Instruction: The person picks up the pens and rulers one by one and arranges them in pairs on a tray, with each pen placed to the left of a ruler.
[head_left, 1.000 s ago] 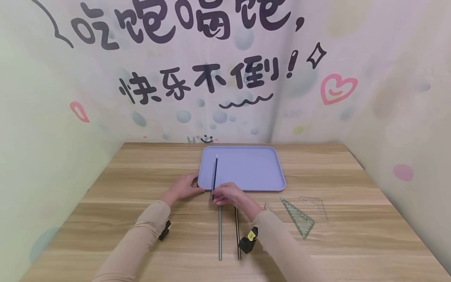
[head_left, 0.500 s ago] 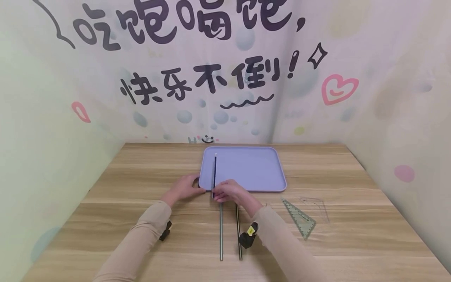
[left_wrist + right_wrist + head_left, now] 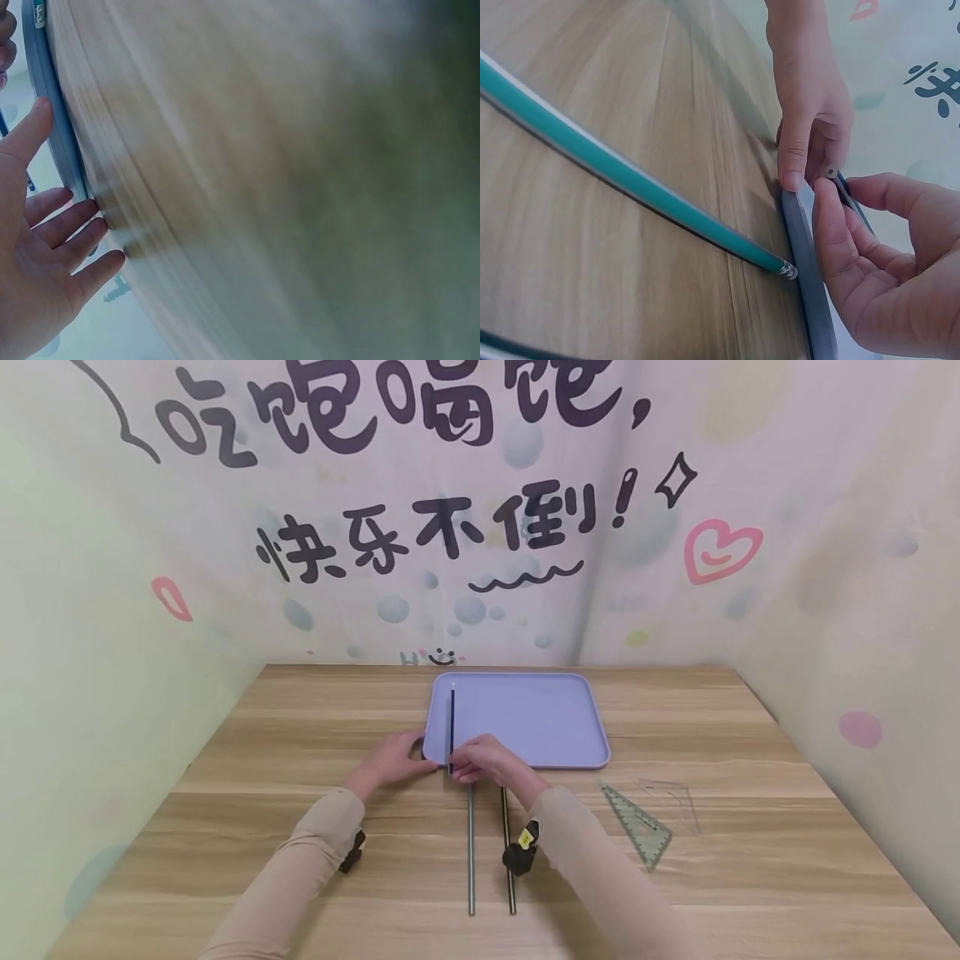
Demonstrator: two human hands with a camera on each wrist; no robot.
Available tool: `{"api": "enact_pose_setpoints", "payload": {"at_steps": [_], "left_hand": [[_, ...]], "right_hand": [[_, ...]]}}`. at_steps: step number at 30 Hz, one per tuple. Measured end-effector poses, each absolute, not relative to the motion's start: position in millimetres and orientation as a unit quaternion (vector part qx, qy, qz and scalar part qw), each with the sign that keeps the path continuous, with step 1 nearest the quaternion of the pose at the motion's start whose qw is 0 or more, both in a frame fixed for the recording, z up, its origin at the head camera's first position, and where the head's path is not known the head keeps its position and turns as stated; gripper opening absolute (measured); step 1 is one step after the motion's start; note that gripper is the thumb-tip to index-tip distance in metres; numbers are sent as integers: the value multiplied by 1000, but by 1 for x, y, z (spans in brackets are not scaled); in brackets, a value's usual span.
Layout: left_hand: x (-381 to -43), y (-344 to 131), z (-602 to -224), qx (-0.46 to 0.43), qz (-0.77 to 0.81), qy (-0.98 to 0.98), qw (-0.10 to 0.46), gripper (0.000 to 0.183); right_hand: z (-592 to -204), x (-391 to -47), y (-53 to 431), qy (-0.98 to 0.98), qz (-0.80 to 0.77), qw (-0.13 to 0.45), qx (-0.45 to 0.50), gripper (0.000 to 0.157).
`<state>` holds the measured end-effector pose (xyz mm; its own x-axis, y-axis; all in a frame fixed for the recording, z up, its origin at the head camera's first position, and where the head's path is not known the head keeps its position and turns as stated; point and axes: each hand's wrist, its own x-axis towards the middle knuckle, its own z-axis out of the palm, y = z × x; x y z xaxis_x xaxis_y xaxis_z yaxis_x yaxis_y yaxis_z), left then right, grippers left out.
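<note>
In the head view my right hand (image 3: 491,761) pinches a dark pencil (image 3: 452,718) by its near end, thumb against fingertips. The pencil points away from me over the left part of a lilac tray (image 3: 536,718), its pale tip at the far end. The right wrist view shows the flat near end of the pencil (image 3: 831,173) at the fingertips. At the tray's front left corner rests my left hand (image 3: 390,760); its thumb touches the rim (image 3: 64,142) and its fingers spread straight along the side in the left wrist view.
A teal pencil (image 3: 471,852) and a dark striped pencil (image 3: 512,889) lie on the wooden table (image 3: 300,893) in front of the tray. To the right lie a greenish set square (image 3: 637,825) and a clear set square (image 3: 684,802). A patterned wall (image 3: 360,627) stands behind.
The right hand has shifted slightly left and away from me with the dark pencil, which now lies nearer the tray's left side. The left hand keeps its place at the corner.
</note>
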<state>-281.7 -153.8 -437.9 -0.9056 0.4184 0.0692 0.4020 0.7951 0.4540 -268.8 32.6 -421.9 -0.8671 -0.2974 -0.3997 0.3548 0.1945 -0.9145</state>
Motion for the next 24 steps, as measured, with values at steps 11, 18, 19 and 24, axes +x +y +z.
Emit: {"api": "enact_pose_setpoints", "payload": {"at_steps": [11,18,19,24], "left_hand": [[-280,-153,-436,206,236,949,26,63],[-277,-152,-434,204,230,951,26,62],[-277,-152,-433,204,230,951,26,62],[-278,-152,-433,207,231,950,25,63]], "right_hand": [[-418,-277,32,743,-620,248,31,14],[-415,-280,26,746,-617,245,43,15],[-414,-281,25,747,-616,245,43,15],[-413,-287,24,765,-600,231,44,15]]}}
